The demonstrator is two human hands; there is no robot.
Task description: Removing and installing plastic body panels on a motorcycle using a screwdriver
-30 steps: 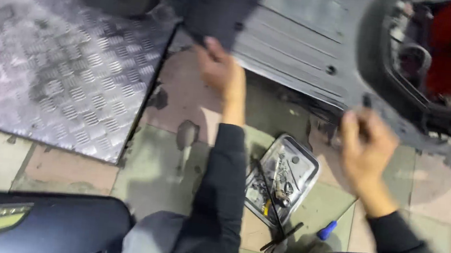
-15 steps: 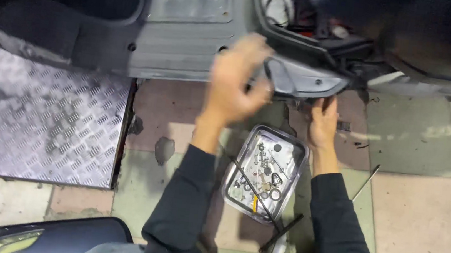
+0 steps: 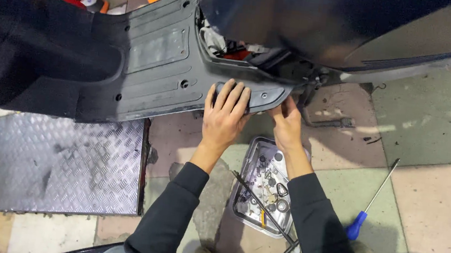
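Left hand [image 3: 226,112] lies flat, fingers spread, on the grey scooter floor panel [image 3: 159,64]; right hand [image 3: 287,126] grips the panel's edge beside it, apparently from beneath. A metal parts tray [image 3: 245,206] lies below both hands.

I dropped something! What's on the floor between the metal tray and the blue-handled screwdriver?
In the head view, only the person's dark right sleeve lies between tray and screwdriver.

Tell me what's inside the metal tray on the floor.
The metal tray holds a jumble of small parts: screws, washers and a ring-shaped piece. A long dark tool lies across it. The right hand and its sleeve cover the tray's upper right corner, so anything there is hidden.
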